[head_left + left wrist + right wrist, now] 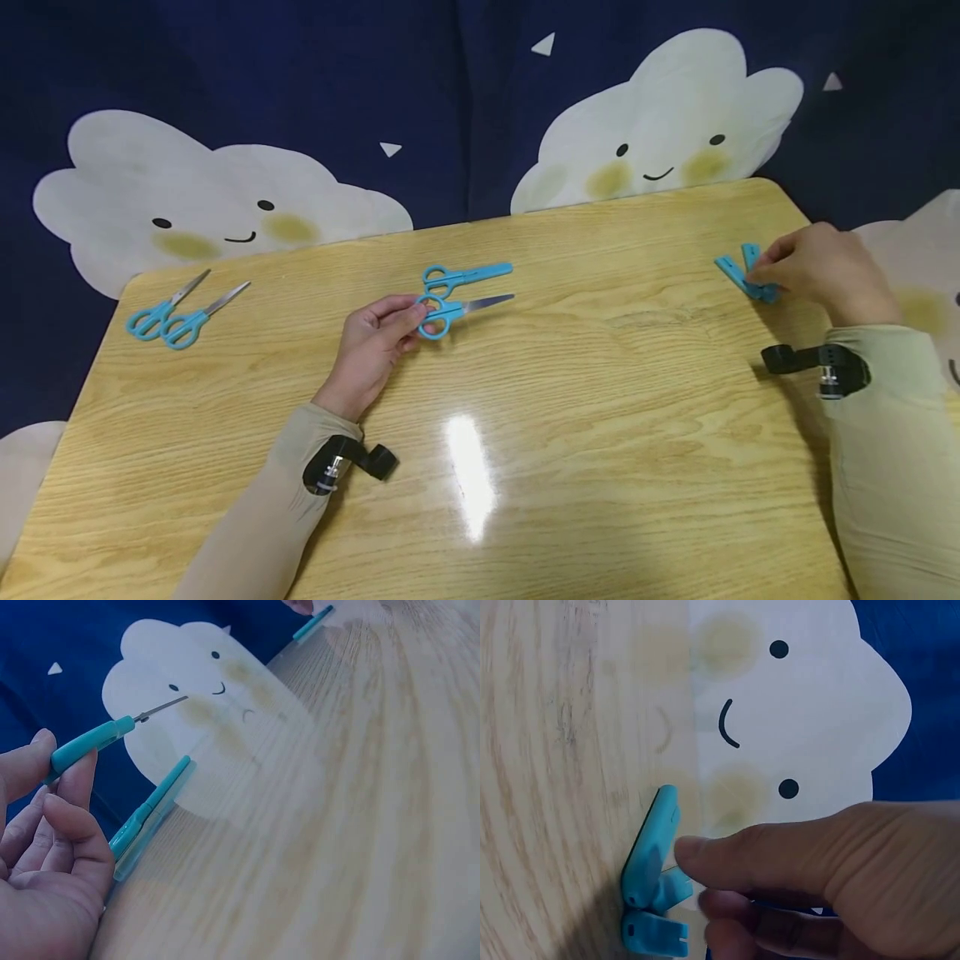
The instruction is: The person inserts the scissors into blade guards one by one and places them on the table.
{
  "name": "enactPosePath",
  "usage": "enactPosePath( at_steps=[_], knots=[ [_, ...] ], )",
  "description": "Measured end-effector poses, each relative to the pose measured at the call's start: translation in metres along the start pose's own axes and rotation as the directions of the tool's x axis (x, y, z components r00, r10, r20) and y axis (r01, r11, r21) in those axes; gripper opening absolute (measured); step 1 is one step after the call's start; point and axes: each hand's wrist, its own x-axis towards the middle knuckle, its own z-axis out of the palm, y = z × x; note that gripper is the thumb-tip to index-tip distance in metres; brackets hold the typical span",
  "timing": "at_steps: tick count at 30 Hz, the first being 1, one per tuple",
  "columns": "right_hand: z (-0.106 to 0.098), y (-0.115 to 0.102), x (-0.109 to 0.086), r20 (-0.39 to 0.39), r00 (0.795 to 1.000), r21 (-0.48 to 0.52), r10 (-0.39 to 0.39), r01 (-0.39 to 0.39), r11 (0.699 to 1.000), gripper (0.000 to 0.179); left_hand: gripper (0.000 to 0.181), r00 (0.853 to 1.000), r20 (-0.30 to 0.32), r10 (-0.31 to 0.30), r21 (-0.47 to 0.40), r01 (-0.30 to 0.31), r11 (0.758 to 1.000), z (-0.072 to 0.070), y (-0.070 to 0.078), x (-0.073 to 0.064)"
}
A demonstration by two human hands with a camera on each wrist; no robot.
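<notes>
My left hand pinches a pair of blue-handled scissors by the finger loops, its bare blade pointing right, above the table. Just behind it lies another pair of scissors with a blue cover over the blade. At the far right, my right hand is at a small group of blue blade covers. Its thumb and forefinger reach the covers' edges, with a narrow gap between them and no cover visibly gripped. Contact is hard to judge.
Two pairs of scissors with bare blades, one beside the other, lie at the table's far left. The wooden table ends at a dark blue curtain with cloud prints. Both wrists carry small black cameras.
</notes>
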Motion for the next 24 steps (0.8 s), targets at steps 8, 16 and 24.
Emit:
enactPosePath(
  at_steps=[8, 16, 24],
  knots=[
    [-0.0004, -0.002, -0.0041, 0.072, 0.997, -0.06, -0.021, 0.026, 0.998, 0.037, 0.017, 1.0, 0.01, -0.006, -0.007, 0.006, 1.0, -0.0002, 0.0003, -0.0013],
    [-0.0009, -0.0024, -0.0041, 0.079, 0.997, -0.051, -0.009, 0.013, 0.999, 0.038, 0.019, 1.0, 0.009, -0.002, 0.0, 0.002, 1.0, 0.0003, 0.0, -0.0008],
    [-0.004, -0.0017, 0.0004, 0.169, 0.985, -0.055, -0.04, 0.05, 0.997, 0.058, 0.021, 1.0, 0.008, 0.003, 0.018, -0.003, 1.0, -0.0002, -0.0003, -0.0007]
  ],
)
